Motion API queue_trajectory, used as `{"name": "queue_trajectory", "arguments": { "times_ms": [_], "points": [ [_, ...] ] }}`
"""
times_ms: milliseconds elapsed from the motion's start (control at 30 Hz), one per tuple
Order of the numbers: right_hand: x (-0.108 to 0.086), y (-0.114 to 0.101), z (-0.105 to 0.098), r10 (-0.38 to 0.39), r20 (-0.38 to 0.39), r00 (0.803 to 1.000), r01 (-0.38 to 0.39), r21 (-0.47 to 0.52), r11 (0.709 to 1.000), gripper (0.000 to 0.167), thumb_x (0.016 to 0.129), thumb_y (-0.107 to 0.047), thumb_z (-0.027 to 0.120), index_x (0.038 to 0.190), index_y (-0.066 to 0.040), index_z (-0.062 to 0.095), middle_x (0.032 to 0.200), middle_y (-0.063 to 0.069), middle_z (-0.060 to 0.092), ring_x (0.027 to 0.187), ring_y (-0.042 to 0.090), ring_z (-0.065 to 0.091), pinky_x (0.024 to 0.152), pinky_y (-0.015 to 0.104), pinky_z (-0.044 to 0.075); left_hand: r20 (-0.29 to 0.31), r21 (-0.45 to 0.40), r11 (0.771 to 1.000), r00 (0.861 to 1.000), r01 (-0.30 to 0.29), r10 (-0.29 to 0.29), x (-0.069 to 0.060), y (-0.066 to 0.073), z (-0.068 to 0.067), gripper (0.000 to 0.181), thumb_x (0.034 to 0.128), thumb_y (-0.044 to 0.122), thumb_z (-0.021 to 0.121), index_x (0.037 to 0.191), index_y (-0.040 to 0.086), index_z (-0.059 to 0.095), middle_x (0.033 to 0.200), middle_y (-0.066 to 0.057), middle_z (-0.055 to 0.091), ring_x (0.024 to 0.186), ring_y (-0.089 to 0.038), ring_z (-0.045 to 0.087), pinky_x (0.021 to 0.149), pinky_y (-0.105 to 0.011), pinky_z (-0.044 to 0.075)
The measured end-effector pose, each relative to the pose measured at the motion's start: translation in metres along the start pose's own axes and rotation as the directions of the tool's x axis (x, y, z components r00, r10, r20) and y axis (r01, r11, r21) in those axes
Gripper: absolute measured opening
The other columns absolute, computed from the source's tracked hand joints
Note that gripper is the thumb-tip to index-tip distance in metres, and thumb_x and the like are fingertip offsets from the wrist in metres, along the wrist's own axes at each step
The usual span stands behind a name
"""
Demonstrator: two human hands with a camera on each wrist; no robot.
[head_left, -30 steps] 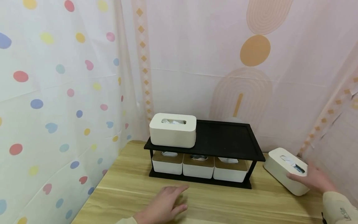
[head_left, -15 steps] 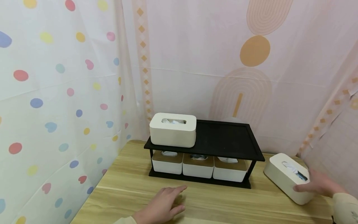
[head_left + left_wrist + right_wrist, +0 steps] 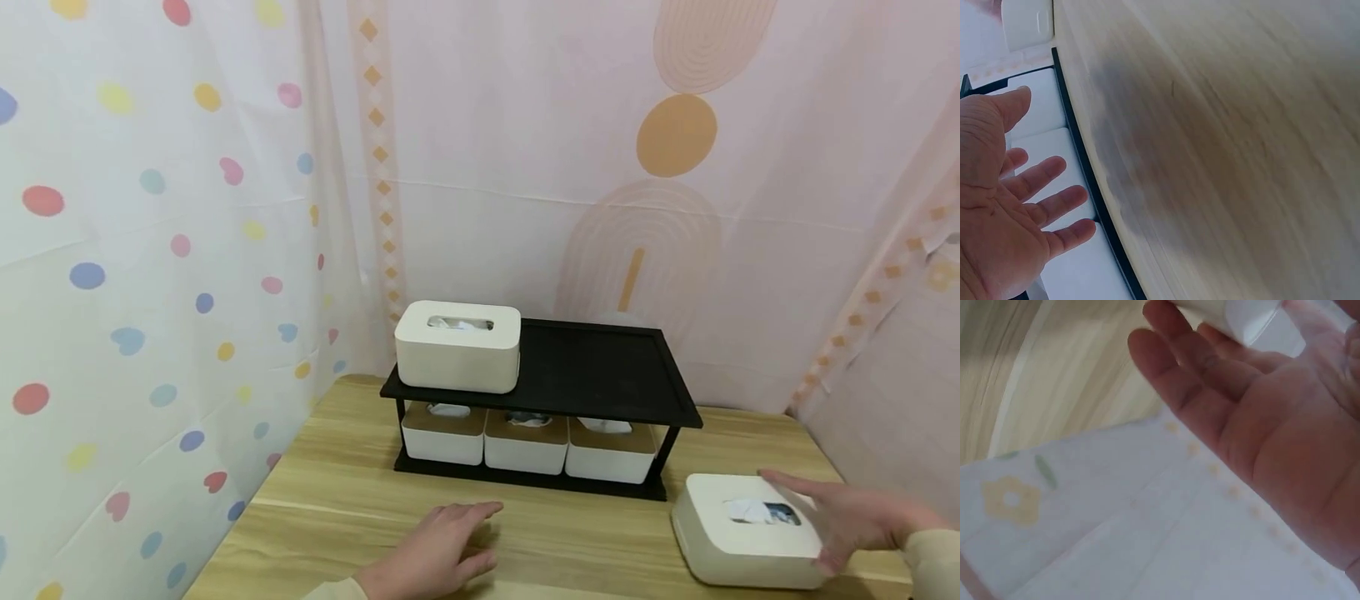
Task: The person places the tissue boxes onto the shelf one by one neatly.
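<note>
At the table's right side, a white tissue box (image 3: pixel 750 533) has tissue and a bit of dark blue packaging in its top slot. My right hand (image 3: pixel 862 512) grips its right end, fingers at the back edge and thumb at the front. In the right wrist view, that hand (image 3: pixel 1272 419) covers most of the box. My left hand (image 3: pixel 438 550) hovers over the table in front of a black two-tier rack (image 3: pixel 607 375), holding nothing. Its fingers are spread in the left wrist view. Another white tissue box (image 3: pixel 457 354) sits on the left of the rack's upper shelf.
Three white boxes with brown lids stand side by side on the lower shelf: left box (image 3: pixel 444 437), middle box (image 3: pixel 525 442), right box (image 3: pixel 611 450). A dotted curtain (image 3: pixel 165 333) hangs along the left, and a pale pink curtain (image 3: pixel 487 167) behind the wooden table (image 3: pixel 337 467).
My right hand has brought the tissue box from beside the rack toward the table's front and turned it, so its long side now faces forward. The left hand has stayed put.
</note>
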State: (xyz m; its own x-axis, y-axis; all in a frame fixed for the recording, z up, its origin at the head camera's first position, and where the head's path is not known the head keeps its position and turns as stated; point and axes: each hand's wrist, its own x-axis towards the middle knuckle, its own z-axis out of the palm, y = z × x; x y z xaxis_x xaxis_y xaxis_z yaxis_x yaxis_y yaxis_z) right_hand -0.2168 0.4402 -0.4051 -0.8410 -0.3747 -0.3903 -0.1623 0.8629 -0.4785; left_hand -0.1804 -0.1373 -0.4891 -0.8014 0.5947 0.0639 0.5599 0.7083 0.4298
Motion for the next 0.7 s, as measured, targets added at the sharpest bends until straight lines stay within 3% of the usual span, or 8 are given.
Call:
{"name": "queue_trajectory", "arguments": {
  "times_ms": [67, 133, 300, 400, 533, 633, 700],
  "points": [
    [0.003, -0.01, 0.006, -0.066, -0.012, 0.998, 0.066, -0.021, 0.998, 0.122, 0.07, -0.012, 0.096, 0.171, -0.03, 0.029, 0.16, 0.047, 0.033, 0.138, 0.06, 0.044, 0.105, 0.075, 0.042, 0.026, -0.023, 1.0, 1.0, 0.013, -0.012, 0.001, 0.001, 0.0, 0.064, 0.1028, 0.046, 0.071, 0.157, 0.018, 0.052, 0.147, -0.004, 0.067, 0.13, -0.021, 0.067, 0.107, -0.047, 0.057],
    [0.008, -0.02, 0.015, -0.117, -0.053, 0.992, 0.113, -0.061, 0.992, 0.115, 0.076, -0.018, 0.094, 0.17, -0.032, 0.03, 0.161, 0.039, 0.042, 0.139, 0.042, 0.051, 0.105, 0.057, 0.05, 0.047, -0.05, 0.998, 0.999, 0.024, -0.022, 0.001, 0.003, 0.001, 0.065, 0.1028, 0.046, 0.07, 0.158, 0.02, 0.051, 0.15, -0.003, 0.066, 0.132, -0.02, 0.066, 0.109, -0.047, 0.057],
    [0.023, -0.058, 0.049, -0.191, -0.163, 0.968, 0.18, -0.083, 0.98, 0.103, 0.088, -0.041, 0.087, 0.169, -0.009, 0.031, 0.159, 0.028, 0.051, 0.135, 0.021, 0.056, 0.094, 0.031, 0.051, 0.062, -0.141, 0.989, 0.998, 0.042, -0.033, 0.003, 0.01, 0.003, 0.069, 0.1029, 0.049, 0.07, 0.162, 0.025, 0.045, 0.158, -0.002, 0.058, 0.14, -0.02, 0.061, 0.113, -0.045, 0.055],
    [0.036, -0.089, 0.073, -0.188, -0.176, 0.966, 0.196, 0.029, 0.98, 0.105, 0.092, -0.043, 0.083, 0.168, 0.0, 0.025, 0.156, 0.034, 0.052, 0.117, 0.019, 0.066, 0.086, 0.029, 0.055, 0.054, -0.228, 0.972, 0.997, 0.063, -0.052, 0.004, 0.012, 0.002, 0.078, 0.101, 0.054, 0.07, 0.167, 0.029, 0.036, 0.162, -0.004, 0.053, 0.138, -0.023, 0.062, 0.112, -0.046, 0.055],
    [0.055, -0.122, 0.1, -0.254, -0.133, 0.958, 0.28, 0.248, 0.927, 0.101, 0.1, -0.035, 0.077, 0.169, 0.005, 0.015, 0.155, 0.043, 0.046, 0.095, 0.004, 0.071, 0.078, 0.021, 0.057, 0.039, -0.375, 0.923, 0.996, 0.083, -0.074, 0.006, 0.01, 0.001, 0.088, 0.0994, 0.053, 0.073, 0.171, 0.029, 0.027, 0.166, -0.012, 0.047, 0.124, -0.023, 0.069, 0.104, -0.043, 0.059],
    [0.067, -0.138, 0.114, -0.296, -0.108, 0.949, 0.314, 0.358, 0.879, 0.097, 0.103, -0.032, 0.073, 0.169, 0.004, 0.011, 0.158, 0.044, 0.04, 0.103, 0.003, 0.074, 0.083, 0.02, 0.059, 0.012, -0.452, 0.888, 0.996, 0.082, -0.087, 0.006, 0.006, 0.001, 0.086, 0.1009, 0.045, 0.073, 0.17, 0.02, 0.03, 0.166, -0.016, 0.046, 0.113, -0.018, 0.071, 0.096, -0.037, 0.061],
    [0.072, -0.144, 0.12, -0.307, -0.112, 0.945, 0.326, 0.382, 0.865, 0.096, 0.104, -0.031, 0.073, 0.17, 0.002, 0.011, 0.159, 0.043, 0.04, 0.106, 0.005, 0.075, 0.085, 0.02, 0.059, -0.015, -0.472, 0.878, 0.995, 0.079, -0.097, 0.006, 0.003, 0.001, 0.081, 0.1025, 0.041, 0.072, 0.169, 0.014, 0.033, 0.166, -0.016, 0.047, 0.11, -0.014, 0.072, 0.094, -0.033, 0.061]
  ]
}}
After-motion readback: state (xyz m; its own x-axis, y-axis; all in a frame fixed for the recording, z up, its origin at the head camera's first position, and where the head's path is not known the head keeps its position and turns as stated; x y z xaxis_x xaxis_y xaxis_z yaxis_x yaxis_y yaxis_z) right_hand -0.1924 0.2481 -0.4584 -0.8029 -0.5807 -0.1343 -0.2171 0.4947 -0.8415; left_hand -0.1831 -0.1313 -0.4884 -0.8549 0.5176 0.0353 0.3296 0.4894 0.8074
